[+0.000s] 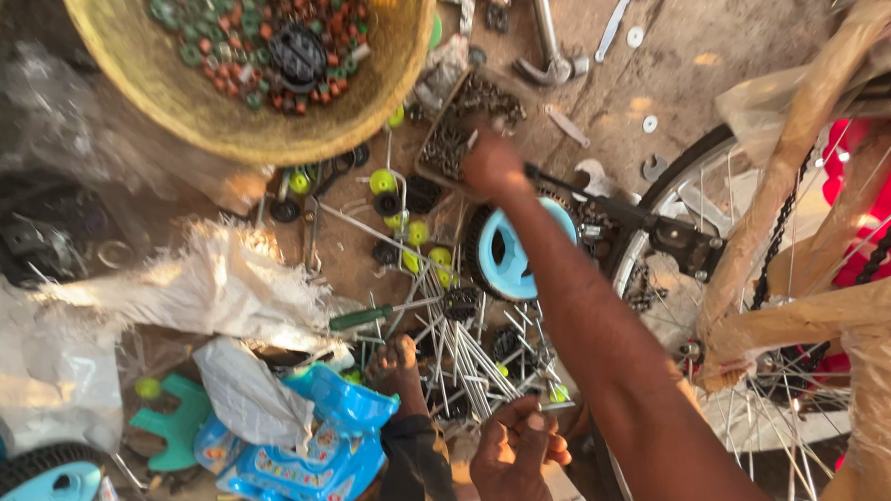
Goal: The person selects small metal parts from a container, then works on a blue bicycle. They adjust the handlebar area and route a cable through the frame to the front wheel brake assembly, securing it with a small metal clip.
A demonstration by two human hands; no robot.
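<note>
My right hand (492, 166) reaches into the box of small bolts (463, 124), grip unclear; left hand (514, 448) pinches something small.

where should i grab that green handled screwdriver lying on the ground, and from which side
Probably by the green handle of the screwdriver, coming from above at its left end. It lies flat and nearly level, handle clear of clutter, while its thin shaft runs right into the pile of spokes.

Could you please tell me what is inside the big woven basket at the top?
The woven basket holds many small red and green round parts and one black round piece. What lies beneath them is covered.
</note>
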